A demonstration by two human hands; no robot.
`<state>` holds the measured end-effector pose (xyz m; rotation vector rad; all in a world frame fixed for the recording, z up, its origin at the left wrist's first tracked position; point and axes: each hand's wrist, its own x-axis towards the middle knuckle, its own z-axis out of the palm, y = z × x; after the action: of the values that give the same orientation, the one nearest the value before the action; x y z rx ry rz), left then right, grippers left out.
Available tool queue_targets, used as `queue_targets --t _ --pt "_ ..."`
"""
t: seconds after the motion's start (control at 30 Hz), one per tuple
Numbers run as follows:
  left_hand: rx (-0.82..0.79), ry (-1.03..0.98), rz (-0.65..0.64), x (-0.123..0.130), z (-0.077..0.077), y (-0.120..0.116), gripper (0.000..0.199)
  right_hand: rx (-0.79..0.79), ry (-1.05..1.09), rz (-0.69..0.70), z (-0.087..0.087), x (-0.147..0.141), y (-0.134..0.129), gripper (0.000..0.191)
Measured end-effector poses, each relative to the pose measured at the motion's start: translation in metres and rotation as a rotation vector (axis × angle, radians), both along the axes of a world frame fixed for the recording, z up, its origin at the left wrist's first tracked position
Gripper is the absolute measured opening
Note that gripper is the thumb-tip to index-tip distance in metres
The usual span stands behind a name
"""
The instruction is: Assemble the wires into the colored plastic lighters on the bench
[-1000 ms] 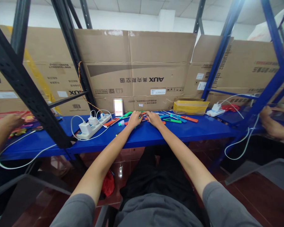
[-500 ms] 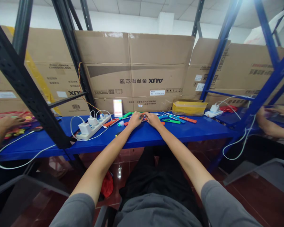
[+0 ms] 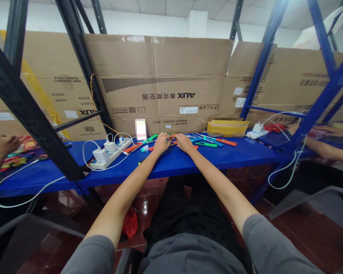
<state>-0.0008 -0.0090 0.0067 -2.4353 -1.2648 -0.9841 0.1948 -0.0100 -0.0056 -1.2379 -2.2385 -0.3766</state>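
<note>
My left hand (image 3: pixel 162 144) and my right hand (image 3: pixel 184 144) rest close together over the blue table, fingers curled inward. Between their fingertips shows an orange-handled tool (image 3: pixel 173 136), mostly covered by the fingers; its exact kind is hard to make out. Around the hands lie several slim tools with coloured handles and thin metal shafts. A green-handled one (image 3: pixel 206 144) and an orange-handled one (image 3: pixel 226 142) are to the right, with blue handles beside them. On the left lie another orange handle (image 3: pixel 133 148) and a green handle (image 3: pixel 152 138).
A white power strip (image 3: pixel 110 154) with plugged-in chargers and cables sits left. A lit, blurred screen (image 3: pixel 141 129) leans against the cardboard wall (image 3: pixel 171 57). A yellow-taped box (image 3: pixel 228 128) stands back right. Rack posts flank the table (image 3: pixel 205 160). Other people's hands (image 3: pixel 4 144) work at both sides.
My hands stay together at nearly the same place, with small finger movements. The view shifts slightly. Hands of the people at left and right have moved.
</note>
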Motion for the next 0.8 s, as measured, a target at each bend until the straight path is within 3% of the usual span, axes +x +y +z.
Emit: queue_targets --t 0.4,0.8 --pt "-0.027 -0.030 -0.015 0.0004 0.0001 0.0004 0.021 0.015 0.149 0.119 -0.0016 0.0029 0.0079 0.024" --pt "-0.069 -0.003 -0.062 0.0021 -0.0019 0.0047 0.017 -0.024 0.153 0.102 0.0014 0.0034 0.0041 0.024"
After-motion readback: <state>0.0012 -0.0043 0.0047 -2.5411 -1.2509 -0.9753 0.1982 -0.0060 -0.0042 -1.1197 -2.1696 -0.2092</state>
